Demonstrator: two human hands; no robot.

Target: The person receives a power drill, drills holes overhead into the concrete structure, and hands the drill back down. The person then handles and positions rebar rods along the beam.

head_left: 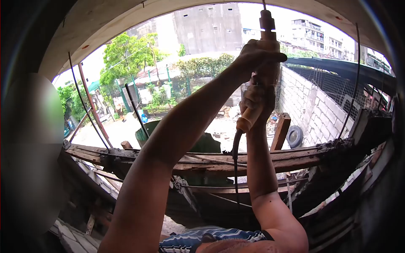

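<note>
Both arms reach up and hold a power drill, upright, with its bit pointing up at the concrete ceiling. My left hand is closed round the upper body of the drill, just below its chuck. Lower down, my right hand wraps round the orange rear handle. From the handle's lower end a dark power cord hangs down past the wooden beam. The bit's tip lies beyond the top edge of the view.
A rough wooden beam crosses in front at chest height. Thin rebar rods hang or stand at both sides. Beyond are a block wall, a tire, a yard and trees. A blurred shape fills the left edge.
</note>
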